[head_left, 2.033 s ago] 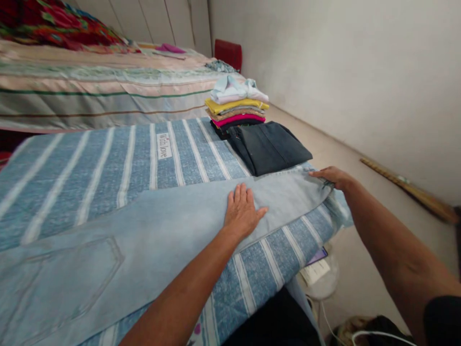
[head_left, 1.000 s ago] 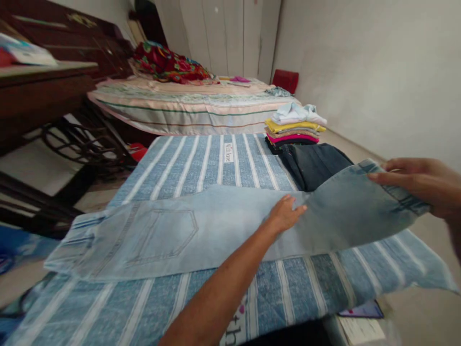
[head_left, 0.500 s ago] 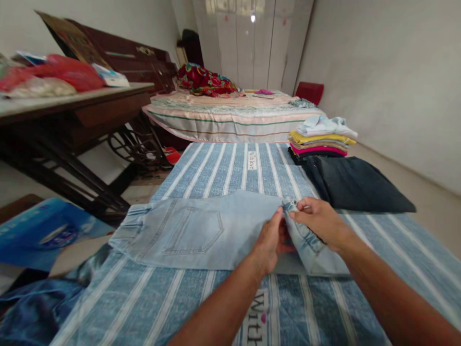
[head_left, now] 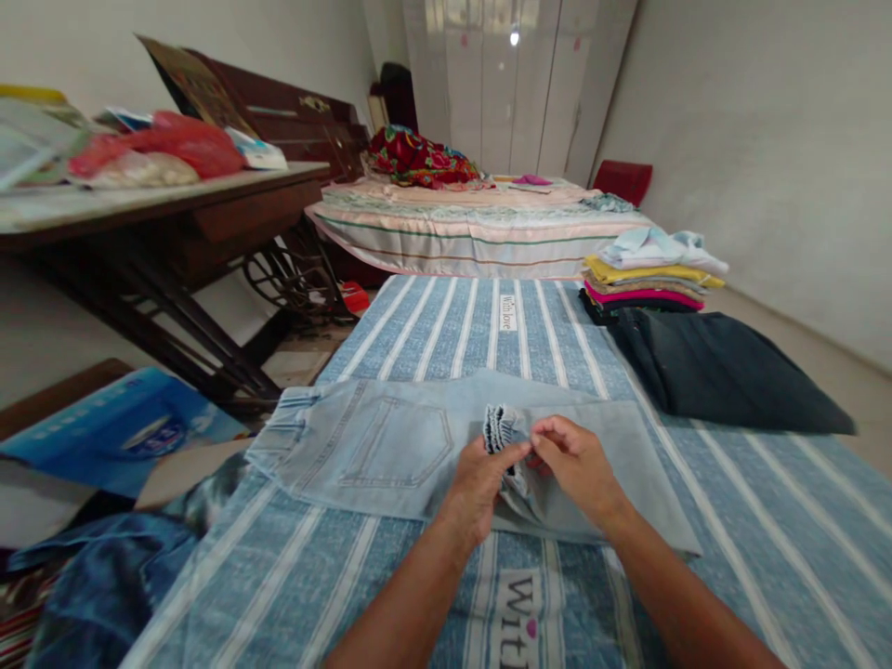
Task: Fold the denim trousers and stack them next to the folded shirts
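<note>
Whitewashed walls (head_left: 767,111) enclose the room, with a tall glossy wardrobe (head_left: 533,102) at the far end and a bed (head_left: 446,232) in front of it. Nearer, a blue-and-white striped cloth (head_left: 425,321) covers the surface where the person is working.

Across that cloth, in front of the person, lie the pale jeans (head_left: 390,441), their gathered waistband end to the left. I'd judge the folding about half done: the leg end is doubled back toward the waist, making a crease at the right, while the part with the back pocket lies flat and single. What seems left is evening up the hem and folding the rest.

Off to the right, the dark trousers (head_left: 725,372) are already in a flat bundle, just in front of a neat stack of clothes (head_left: 651,274) that looks finished.

Smallest of all is the business at the puckered cuff (head_left: 500,432), just right of the pocket. The left hand (head_left: 478,483) has it gripped, thumb laid over the cloth, the other fingers largely hidden. The right hand (head_left: 578,465) is curled beside it, thumb and forefinger nearly meeting by the left thumb; whether any fabric is pinched there, I can't tell.
</note>
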Motion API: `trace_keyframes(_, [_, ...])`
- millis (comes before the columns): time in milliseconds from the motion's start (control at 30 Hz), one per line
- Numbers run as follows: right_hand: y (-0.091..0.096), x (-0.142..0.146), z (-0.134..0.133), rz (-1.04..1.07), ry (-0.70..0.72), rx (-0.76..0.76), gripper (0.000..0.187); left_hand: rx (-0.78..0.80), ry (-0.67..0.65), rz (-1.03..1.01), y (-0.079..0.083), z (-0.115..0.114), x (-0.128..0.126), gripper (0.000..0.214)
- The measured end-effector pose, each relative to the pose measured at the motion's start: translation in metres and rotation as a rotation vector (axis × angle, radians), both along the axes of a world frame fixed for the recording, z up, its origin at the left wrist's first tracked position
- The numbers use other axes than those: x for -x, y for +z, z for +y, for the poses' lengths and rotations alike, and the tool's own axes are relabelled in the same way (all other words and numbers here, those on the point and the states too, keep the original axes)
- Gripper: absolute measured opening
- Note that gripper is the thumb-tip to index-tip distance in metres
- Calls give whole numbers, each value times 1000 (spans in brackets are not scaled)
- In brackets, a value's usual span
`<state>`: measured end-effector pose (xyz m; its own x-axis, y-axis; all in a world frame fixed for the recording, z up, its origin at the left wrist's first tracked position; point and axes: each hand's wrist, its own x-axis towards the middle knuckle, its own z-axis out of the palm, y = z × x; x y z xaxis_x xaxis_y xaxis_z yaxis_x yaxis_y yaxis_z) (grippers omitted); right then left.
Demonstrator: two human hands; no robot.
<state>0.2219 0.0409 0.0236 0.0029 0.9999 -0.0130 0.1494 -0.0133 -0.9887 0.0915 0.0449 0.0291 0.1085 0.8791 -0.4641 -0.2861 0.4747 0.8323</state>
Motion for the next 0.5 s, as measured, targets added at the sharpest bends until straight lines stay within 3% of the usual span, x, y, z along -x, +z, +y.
trace_keyframes(67, [0,-19,-6,-106,-98,-85,24,-10,3,65,-2,2,0,38])
trace_keyframes(167, [-3,-56,-14,-381,-383,-175,26,-22,-4,132,-5,6,2,29])
trace_keyframes(267, [-12,-96,-19,-637,-583,-169,32,-58,-34,205,-6,9,5,20])
trace_keyframes(367, [-25,-127,-20,-757,-620,-31,44,-125,-45,314,-6,10,6,15])
trace_keyframes(500, [-41,-149,-14,-681,-576,193,60,-135,-42,381,-7,13,5,20])
